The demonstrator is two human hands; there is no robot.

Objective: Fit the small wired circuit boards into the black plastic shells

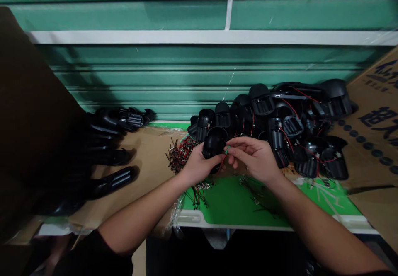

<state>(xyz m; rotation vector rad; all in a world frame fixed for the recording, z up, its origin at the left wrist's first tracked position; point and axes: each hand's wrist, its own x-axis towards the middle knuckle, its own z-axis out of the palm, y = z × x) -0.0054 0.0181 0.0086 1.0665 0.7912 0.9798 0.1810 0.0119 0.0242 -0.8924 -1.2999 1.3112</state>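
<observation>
Left hand (199, 164) wrapped around a small black plastic shell (214, 145), held up just above the green surface (230, 205). Right hand (256, 158) pinching a tiny green-tipped part (227, 149) on thin red wire, right at the shell's edge. Both grips closed tight on what they hold.

Behind the hands, a big pile of black shells (289, 127) with red wires already hanging from them (looks like the finished ones, though hard to be sure). To the left, a bundle of loose red wires (180, 153) lying on brown cardboard (149, 151), not yet used. Farther left, a row of long black plastic pieces (115, 151), no wires showing on them.

So, judging from the piles: many shells wired, this one halfway, and plenty of wires waiting.
</observation>
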